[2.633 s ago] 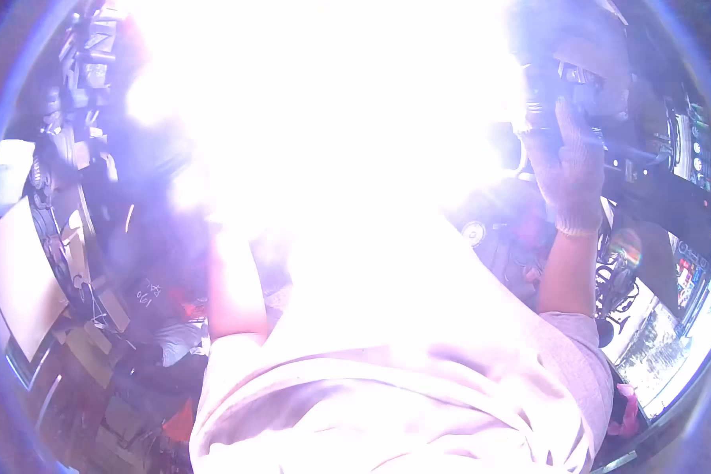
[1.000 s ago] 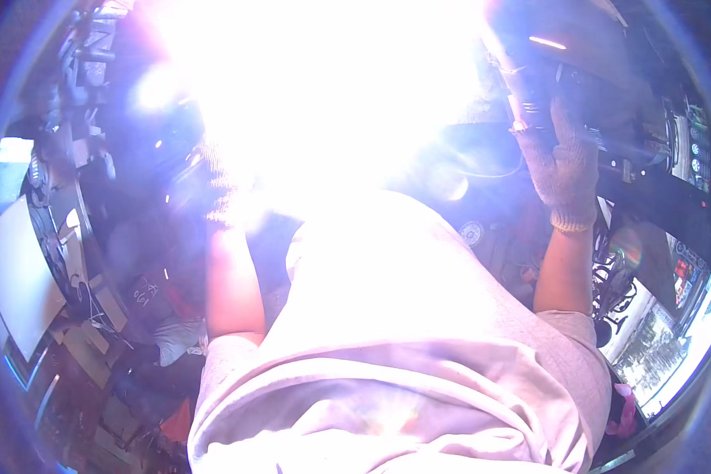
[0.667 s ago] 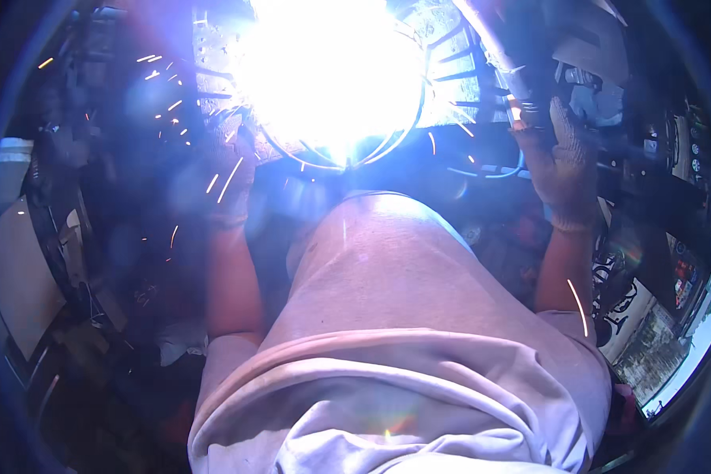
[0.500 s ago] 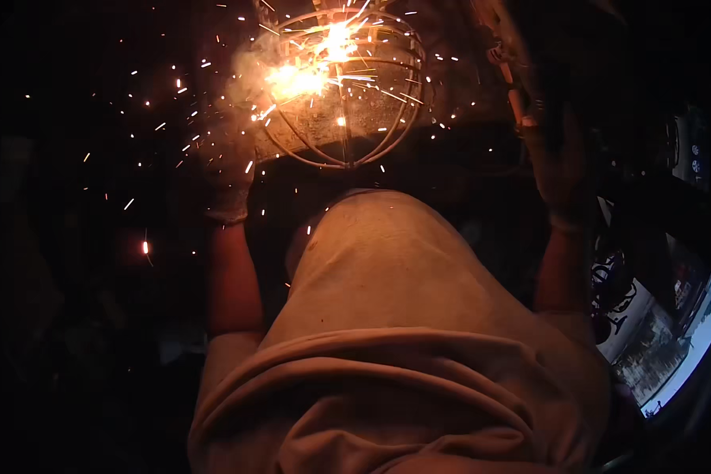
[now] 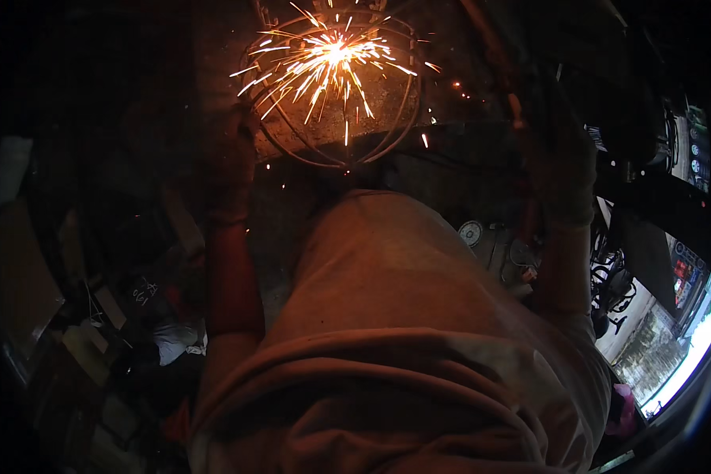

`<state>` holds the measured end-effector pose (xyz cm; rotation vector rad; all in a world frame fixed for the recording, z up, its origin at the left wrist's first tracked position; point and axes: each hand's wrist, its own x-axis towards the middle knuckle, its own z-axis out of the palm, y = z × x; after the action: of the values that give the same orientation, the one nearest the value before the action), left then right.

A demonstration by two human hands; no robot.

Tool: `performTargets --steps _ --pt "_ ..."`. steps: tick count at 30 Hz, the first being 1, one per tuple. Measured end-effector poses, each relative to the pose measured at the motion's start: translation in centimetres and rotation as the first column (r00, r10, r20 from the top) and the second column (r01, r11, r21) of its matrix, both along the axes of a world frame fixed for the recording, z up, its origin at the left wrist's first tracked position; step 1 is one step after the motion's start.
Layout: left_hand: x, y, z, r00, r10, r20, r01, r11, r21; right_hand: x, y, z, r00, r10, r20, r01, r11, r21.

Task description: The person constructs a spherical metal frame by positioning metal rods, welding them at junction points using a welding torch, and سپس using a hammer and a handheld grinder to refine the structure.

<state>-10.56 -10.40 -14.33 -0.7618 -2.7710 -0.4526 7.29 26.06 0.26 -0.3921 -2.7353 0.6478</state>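
A round cage of bent metal rods (image 5: 409, 107) lies at the top middle. A bright burst of sparks (image 5: 336, 52) flares on its upper part. My left hand (image 5: 233, 162), gloved and in deep shadow, is beside the cage's left rim. Its fingers are lost in the dark, so I cannot see whether it touches the rods. My right hand (image 5: 561, 170), also gloved, is well to the right of the cage, next to a long slanting bar (image 5: 490, 39). Its fingers are too dark to make out, and any grip on the bar is hidden.
Under the cage is a rough, lit surface (image 5: 280, 142). My cloth-covered lap (image 5: 387, 261) fills the middle. A pale disc (image 5: 471, 232) and thin wires are to its right. At lower left are a whitish crumpled item (image 5: 174, 341) and dark boards. A bright opening (image 5: 687, 379) shows far right.
Two glaring spots with smoke have become one star-shaped burst, and the widely scattered sparks have thinned. Surroundings at both sides show more clearly. Both hands stay in about the same places.
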Motion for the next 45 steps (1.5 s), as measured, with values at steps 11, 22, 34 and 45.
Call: performTargets --steps 11,22,34,45 --pt "0.3 0.0 0.6 0.998 -0.022 0.056 0.021 1.0 0.02 0.3 0.4 -0.3 0.992 -0.036 0.12 0.039 0.999 -0.022" --pt "-0.9 -4.4 -5.8 0.623 -0.46 -0.632 -0.343 0.566 -0.75 1.1 2.0 -2.6 0.984 0.132 -0.122 -0.112 0.981 0.155" --pt "0.8 0.3 2.6 0.994 -0.038 0.106 0.04 0.999 -0.015 0.6 0.9 -1.2 0.994 0.106 -0.023 -0.099 0.974 0.206" --pt "-1.5 -4.0 -5.0 0.997 -0.071 -0.008 0.071 0.997 0.004 0.4 0.2 -0.7 0.996 0.054 0.076 -0.043 0.989 -0.141"
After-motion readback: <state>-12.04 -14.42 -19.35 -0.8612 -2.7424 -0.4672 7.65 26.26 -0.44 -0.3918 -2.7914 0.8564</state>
